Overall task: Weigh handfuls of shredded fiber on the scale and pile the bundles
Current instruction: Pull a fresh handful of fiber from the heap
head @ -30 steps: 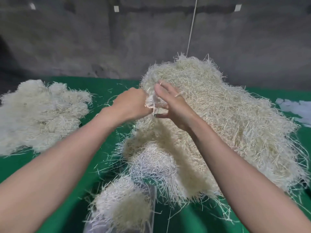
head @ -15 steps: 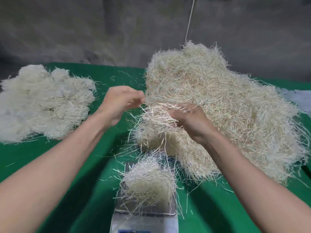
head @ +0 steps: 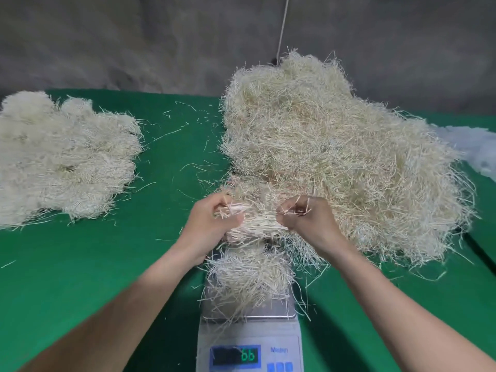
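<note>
A small white digital scale [head: 249,345] stands at the bottom centre, its green display reading 66. A clump of pale shredded fiber [head: 249,280] lies on its pan. Just above the scale, my left hand [head: 212,224] and my right hand [head: 306,218] both grip one handful of fiber [head: 257,224] stretched between them. This handful hangs at the near edge of the big loose fiber heap [head: 335,157] on the right. A flatter pile of fiber bundles [head: 61,159] lies at the far left.
Everything sits on a green cloth-covered table [head: 107,264] with stray strands scattered over it. A grey wall rises behind, with a thin cord [head: 283,25] hanging down it. Something white [head: 475,149] lies at the right edge.
Both hands have come down from the top of the heap towards the scale, drawing out a handful of fiber. The view has tilted down, bringing the scale's display into sight.
</note>
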Action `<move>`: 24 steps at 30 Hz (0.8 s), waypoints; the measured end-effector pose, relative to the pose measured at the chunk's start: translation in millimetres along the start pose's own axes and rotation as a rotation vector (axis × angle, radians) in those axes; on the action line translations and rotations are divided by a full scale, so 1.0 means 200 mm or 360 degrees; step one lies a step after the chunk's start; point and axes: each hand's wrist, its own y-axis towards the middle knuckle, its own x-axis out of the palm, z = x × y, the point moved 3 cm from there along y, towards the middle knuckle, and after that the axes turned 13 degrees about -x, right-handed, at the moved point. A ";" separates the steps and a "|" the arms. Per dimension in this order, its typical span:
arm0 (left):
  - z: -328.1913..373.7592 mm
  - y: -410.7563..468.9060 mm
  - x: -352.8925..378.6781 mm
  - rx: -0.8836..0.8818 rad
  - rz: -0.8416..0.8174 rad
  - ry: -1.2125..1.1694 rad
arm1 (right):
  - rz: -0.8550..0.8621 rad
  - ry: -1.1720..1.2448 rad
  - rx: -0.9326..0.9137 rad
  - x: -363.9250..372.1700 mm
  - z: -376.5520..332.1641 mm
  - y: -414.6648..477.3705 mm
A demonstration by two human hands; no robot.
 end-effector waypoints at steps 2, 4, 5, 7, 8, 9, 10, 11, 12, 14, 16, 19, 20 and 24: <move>-0.07 0.00 0.01 -0.0094 -0.0063 -0.0062 | -0.0040 -0.0069 0.0048 0.01 0.04 -0.01; -0.14 0.00 0.03 -0.0089 -0.0005 0.0035 | -0.0291 -0.0117 0.0067 0.01 0.06 -0.02; -0.17 0.00 0.04 -0.0069 0.0065 0.0126 | -0.0485 -0.0138 0.0098 0.01 0.07 -0.02; -0.21 0.00 0.05 -0.0025 0.0165 0.0263 | -0.0772 -0.0197 0.0221 -0.04 0.07 -0.04; -0.23 0.00 0.05 -0.0004 0.0187 0.0284 | -0.0773 -0.0236 0.0269 -0.09 0.07 -0.04; -0.25 0.01 0.06 0.0008 0.0198 0.0290 | -0.0655 -0.0279 0.0290 -0.14 0.07 -0.04; -0.26 0.01 0.06 0.0005 0.0205 0.0284 | -0.0440 -0.0328 0.0272 -0.18 0.07 -0.04; -0.27 0.00 0.07 -0.0003 0.0210 0.0261 | -0.0180 -0.0405 0.0203 -0.21 0.06 -0.05; -0.27 0.00 0.07 -0.0003 0.0210 0.0226 | 0.0022 -0.0481 0.0084 -0.20 0.05 -0.06; -0.28 -0.02 0.09 0.0021 0.0190 0.0158 | -0.0058 -0.0576 -0.0217 -0.10 0.01 -0.10; -0.27 -0.05 0.11 0.0061 0.0177 0.0147 | -0.0467 -0.0693 -0.0424 0.06 0.03 -0.15; -0.25 -0.08 0.11 0.0018 0.0111 0.0352 | -0.0458 -0.0779 -0.0534 0.15 0.10 -0.17; -0.26 -0.09 0.10 0.0020 0.0139 0.0562 | -0.0413 -0.0787 -0.0563 0.15 0.11 -0.17; -0.25 -0.16 0.03 0.0535 0.0552 0.1107 | -0.0445 -0.0909 -0.0698 0.18 0.16 -0.18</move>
